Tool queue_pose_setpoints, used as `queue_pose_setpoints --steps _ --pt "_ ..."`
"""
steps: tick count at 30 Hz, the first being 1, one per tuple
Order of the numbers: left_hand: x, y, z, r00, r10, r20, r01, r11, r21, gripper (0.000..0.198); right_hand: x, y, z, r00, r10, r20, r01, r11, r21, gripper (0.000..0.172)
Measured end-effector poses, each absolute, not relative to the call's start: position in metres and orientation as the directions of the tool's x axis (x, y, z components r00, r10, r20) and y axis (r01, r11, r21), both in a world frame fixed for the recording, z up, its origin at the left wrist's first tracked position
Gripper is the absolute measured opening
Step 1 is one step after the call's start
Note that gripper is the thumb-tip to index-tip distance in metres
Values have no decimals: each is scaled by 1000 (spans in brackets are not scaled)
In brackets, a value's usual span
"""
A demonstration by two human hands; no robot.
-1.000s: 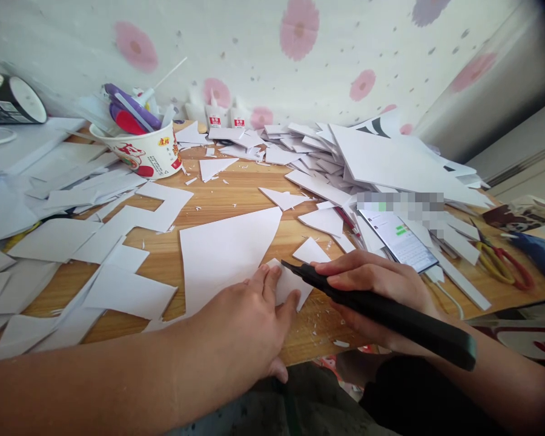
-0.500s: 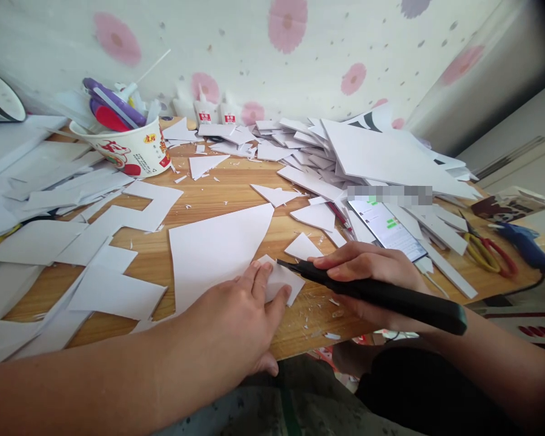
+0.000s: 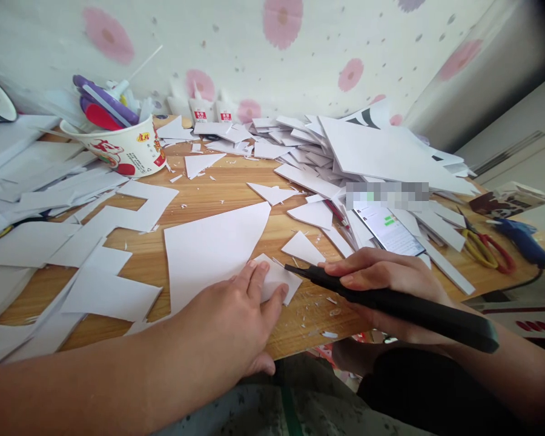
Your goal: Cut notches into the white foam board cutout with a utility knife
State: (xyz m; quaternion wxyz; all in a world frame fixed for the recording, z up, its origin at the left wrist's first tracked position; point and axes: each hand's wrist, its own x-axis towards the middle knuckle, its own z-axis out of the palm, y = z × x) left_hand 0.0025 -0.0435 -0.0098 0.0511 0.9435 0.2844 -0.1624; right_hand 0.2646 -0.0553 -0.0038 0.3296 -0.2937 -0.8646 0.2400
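My left hand [image 3: 243, 303] lies flat with fingers spread, pressing a small white board piece [image 3: 279, 280] onto the wooden table. Partly under its wrist and fingers, a larger white board piece [image 3: 213, 254] with one curved edge lies to the left. My right hand [image 3: 390, 281] is closed around a black utility knife [image 3: 404, 309]. The blade tip points left and rests at the upper right edge of the small piece, where a thin white sliver [image 3: 278, 262] shows. A four-sided white offcut [image 3: 303, 248] lies just beyond the blade.
White cut pieces [image 3: 109, 290] cover the left side, and a pile of boards [image 3: 381, 151] fills the back right. A paper tub of tools [image 3: 131, 148], glue bottles [image 3: 200, 112], a phone [image 3: 390, 230], pliers [image 3: 485, 248] and a blue glue gun [image 3: 522, 242] stand or lie around.
The knife in my right hand has slid right and slightly down along the small piece's edge, and a thin sliver now shows there. My left hand stays pressed on the piece.
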Motion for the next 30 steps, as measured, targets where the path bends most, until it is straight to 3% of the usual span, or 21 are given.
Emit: queue_pose_setpoints --steps 13,18,23,30 --pt "2 -45 -11 793 512 -329 539 -842 -10 90 288 -81 -7 -614 685 392 414 703 -578 47" --pt "2 -43 -10 807 503 -309 523 -852 -21 88 292 -85 0 -540 740 400 426 651 -628 38" --pt "1 -41 -3 809 509 -294 529 -849 -14 72 294 -84 9 -366 828 425 468 558 -685 37" --pt "-2 -61 8 864 408 -296 428 -904 4 59 271 -65 14 -363 809 461 480 587 -652 25"
